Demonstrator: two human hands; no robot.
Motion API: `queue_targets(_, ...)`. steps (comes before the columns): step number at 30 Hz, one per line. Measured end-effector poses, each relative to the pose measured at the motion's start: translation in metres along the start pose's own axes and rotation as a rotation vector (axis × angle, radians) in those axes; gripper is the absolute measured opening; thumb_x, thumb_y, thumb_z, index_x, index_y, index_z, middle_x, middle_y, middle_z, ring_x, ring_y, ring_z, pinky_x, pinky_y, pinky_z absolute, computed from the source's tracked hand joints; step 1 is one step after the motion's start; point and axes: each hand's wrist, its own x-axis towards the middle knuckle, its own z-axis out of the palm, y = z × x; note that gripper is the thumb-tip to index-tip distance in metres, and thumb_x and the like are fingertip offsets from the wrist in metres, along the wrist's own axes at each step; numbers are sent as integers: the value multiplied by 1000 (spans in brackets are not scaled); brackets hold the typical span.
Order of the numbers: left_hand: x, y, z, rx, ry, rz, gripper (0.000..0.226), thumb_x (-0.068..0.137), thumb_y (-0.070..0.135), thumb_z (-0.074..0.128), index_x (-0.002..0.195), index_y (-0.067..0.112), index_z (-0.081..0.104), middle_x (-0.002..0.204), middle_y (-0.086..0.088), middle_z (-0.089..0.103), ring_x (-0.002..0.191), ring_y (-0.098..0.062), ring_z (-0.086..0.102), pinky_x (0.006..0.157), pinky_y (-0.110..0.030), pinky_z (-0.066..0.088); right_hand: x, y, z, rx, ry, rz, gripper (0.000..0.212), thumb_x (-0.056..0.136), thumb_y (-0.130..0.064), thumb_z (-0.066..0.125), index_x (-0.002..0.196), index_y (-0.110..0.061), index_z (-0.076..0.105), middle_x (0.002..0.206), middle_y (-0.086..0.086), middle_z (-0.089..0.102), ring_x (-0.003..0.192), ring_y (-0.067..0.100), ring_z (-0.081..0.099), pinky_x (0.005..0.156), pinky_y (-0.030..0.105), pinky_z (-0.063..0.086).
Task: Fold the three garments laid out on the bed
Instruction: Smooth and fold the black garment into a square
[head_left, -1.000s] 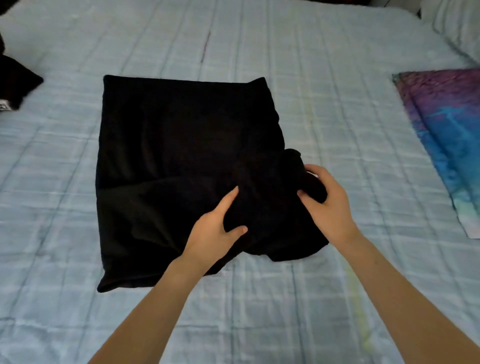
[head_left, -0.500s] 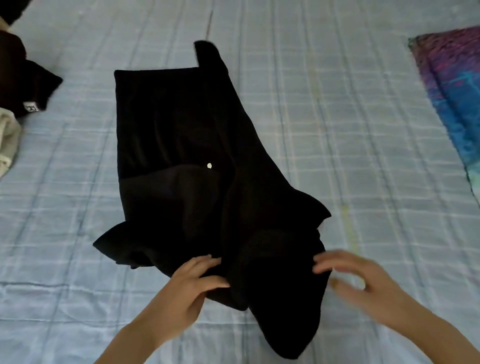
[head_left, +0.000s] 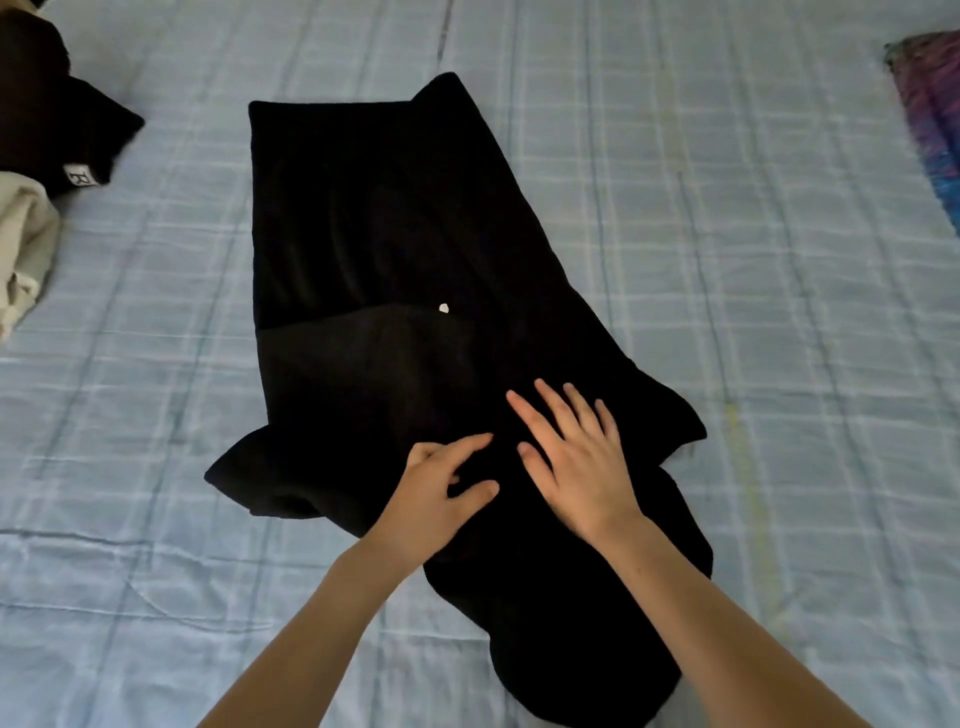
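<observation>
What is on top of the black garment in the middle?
On the black garment the right hand lies flat, the left hand rests beside it, and a small white speck sits farther up. The cloth beneath both palms is covered.

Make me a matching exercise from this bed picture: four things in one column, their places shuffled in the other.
1 black garment
2 cream cloth
3 purple-blue cloth
4 right hand

A far right edge
B flat on the black garment
C middle of the bed
D left edge

Pairs: 1-C, 2-D, 3-A, 4-B
</observation>
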Motion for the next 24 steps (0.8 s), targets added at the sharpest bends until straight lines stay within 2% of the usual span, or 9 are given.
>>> queue_targets(3,-4,-5,-3,-18,29,49,49,89,34,70,134,45,53,118,19,48,106,2,55,90,-6,42,0,1,2,14,21,-1,55,101,-47,25,156,-43,22,162,-3,31,152,25,22,122,48,14)
queue_targets(5,0,0,-11,-66,75,130,41,89,25,70,125,42,61,116,22,60,108,3,57,89,-11,47,4,-1,-7,60,20,4,54,101,-50,23,155,-43,23,161,-5,32,151,23,22,122,46,14)
queue_targets(9,41,13,-42,-98,204,222,34,90,8,67,117,30,66,112,13,67,96,-3,65,83,-12,49,26,-9,-31,225,182,70,51,100,-42,41,150,-30,40,146,-4,50,134,21,43,112,42,35)
queue_targets(12,89,31,-63,-147,197,233,36,93,5,62,125,21,63,119,6,64,104,-6,63,89,-11,48,57,-16,-45,283,291,147,51,98,-40,51,147,-24,47,141,3,53,125,26,47,106,41,41)
queue_targets(16,151,46,-74,-224,153,195,45,96,10,61,138,26,54,132,6,54,114,-7,58,84,-7,46,99,-11,-49,160,158,324,68,90,-57,57,150,-32,37,147,3,44,130,29,42,107,48,40)
queue_targets(18,183,48,-72,-294,131,117,52,96,14,62,143,32,47,133,5,47,110,-7,58,81,-11,46,111,-4,-40,190,74,336,70,89,-53,62,150,-34,35,142,3,46,128,27,43,105,48,43)
queue_targets(20,214,53,-69,-439,121,24,61,95,12,61,148,33,39,125,7,45,107,-10,60,87,-19,50,118,13,-33,278,106,292,60,91,-40,63,147,-34,43,133,0,54,122,23,50,101,42,46)
queue_targets(22,238,60,-67,-661,89,-50,67,96,4,57,152,30,32,113,10,52,104,-12,63,89,-24,52,120,34,-34,435,220,272,49,93,-25,64,140,-31,55,127,-4,64,113,14,59,97,26,47)
queue_targets(24,255,72,-63,-801,56,-62,67,97,-2,52,153,29,30,120,4,57,101,-12,64,82,-21,55,120,51,-42,610,322,286,42,94,-14,63,132,-30,64,118,-18,69,103,-2,63,94,14,47)
